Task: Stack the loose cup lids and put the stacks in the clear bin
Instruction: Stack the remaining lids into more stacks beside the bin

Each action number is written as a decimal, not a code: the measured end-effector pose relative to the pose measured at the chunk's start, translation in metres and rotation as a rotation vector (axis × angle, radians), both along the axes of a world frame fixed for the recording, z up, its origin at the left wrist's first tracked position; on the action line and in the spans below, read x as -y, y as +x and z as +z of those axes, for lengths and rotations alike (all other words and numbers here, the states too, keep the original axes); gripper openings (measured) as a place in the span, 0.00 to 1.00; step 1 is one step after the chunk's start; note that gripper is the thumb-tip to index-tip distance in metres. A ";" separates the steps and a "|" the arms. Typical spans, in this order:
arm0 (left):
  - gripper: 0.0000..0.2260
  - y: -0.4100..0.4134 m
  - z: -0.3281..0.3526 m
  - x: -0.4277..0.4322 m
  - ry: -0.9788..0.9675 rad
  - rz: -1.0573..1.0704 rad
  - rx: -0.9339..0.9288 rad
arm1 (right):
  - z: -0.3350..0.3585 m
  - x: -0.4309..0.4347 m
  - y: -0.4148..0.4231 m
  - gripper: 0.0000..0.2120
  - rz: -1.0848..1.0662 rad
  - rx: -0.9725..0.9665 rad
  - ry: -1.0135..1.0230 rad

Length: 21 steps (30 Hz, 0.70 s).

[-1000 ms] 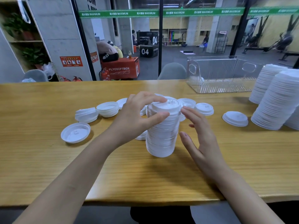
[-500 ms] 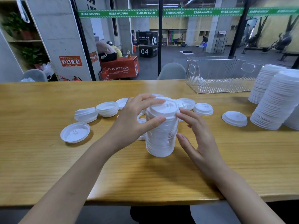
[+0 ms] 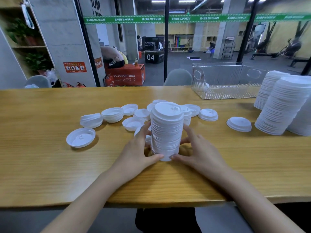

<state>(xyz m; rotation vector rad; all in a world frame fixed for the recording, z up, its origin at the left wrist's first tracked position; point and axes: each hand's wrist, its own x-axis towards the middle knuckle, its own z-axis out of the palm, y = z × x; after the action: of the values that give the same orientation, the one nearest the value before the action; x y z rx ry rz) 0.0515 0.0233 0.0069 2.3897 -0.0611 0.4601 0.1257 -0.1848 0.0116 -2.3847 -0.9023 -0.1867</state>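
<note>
A tall stack of white cup lids (image 3: 166, 130) stands upright on the wooden table (image 3: 42, 165) in the middle. My left hand (image 3: 138, 152) grips its base from the left, thumb in front and fingers behind. My right hand (image 3: 196, 152) grips the base from the right the same way. Several loose lids (image 3: 80, 137) and short lid piles (image 3: 112, 114) lie scattered behind and left of the stack. The clear bin (image 3: 225, 81) stands at the back right and looks nearly empty.
Three tall lid stacks (image 3: 282, 105) stand at the right edge of the table. A single lid (image 3: 239, 123) lies between them and my stack. A glass wall runs behind the table. The near table edge is close to my forearms.
Both hands slid down from the top of the stack to its base and now clasp it there. The camera view has tilted slightly down.
</note>
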 end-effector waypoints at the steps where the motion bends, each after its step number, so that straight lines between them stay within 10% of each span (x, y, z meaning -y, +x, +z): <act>1: 0.43 0.002 -0.001 0.003 0.000 0.009 -0.003 | 0.000 0.002 0.001 0.43 -0.011 0.003 -0.002; 11: 0.41 0.022 0.006 0.051 -0.119 -0.125 -0.022 | 0.007 0.057 0.017 0.40 -0.073 -0.047 0.007; 21: 0.35 0.025 0.046 0.067 -0.163 -0.081 0.286 | 0.031 0.062 0.025 0.25 0.140 -0.104 0.525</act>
<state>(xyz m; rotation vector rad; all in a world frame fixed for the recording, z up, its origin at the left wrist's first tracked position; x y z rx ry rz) 0.0765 -0.0433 0.0527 2.1389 -0.2393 0.7366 0.1511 -0.2466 0.0423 -1.8247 -0.8446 -0.2126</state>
